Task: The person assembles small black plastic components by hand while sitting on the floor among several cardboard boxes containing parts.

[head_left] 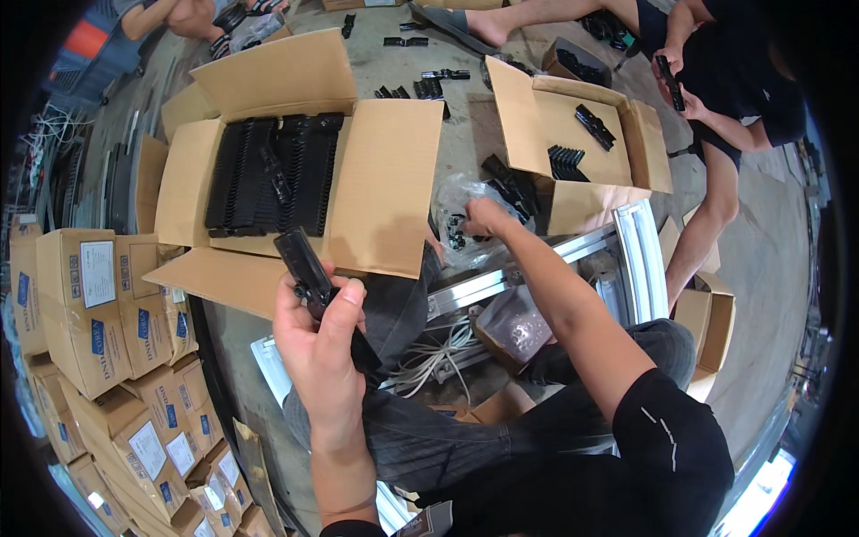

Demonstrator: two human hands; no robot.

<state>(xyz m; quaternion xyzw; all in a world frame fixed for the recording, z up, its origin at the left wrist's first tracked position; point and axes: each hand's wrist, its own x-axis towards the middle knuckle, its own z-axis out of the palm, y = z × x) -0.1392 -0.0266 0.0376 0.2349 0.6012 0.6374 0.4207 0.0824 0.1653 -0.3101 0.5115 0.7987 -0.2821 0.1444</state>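
My left hand is closed round a long black jointed bracket, its channel-shaped end pointing up and away. The lower end passes behind my thumb and shows again below it. My right hand reaches into a clear plastic bag of small black pieces, fingers bent down into it. What the fingertips pinch, if anything, is too small to make out. Beyond my left hand an open cardboard box holds tight rows of black brackets, with a loose one lying on top.
A second open box at right holds several brackets. More black parts lie on the floor. Cartons are stacked at left. Before me are a metal frame, white cable and a small bagged box. A co-worker handles a black part.
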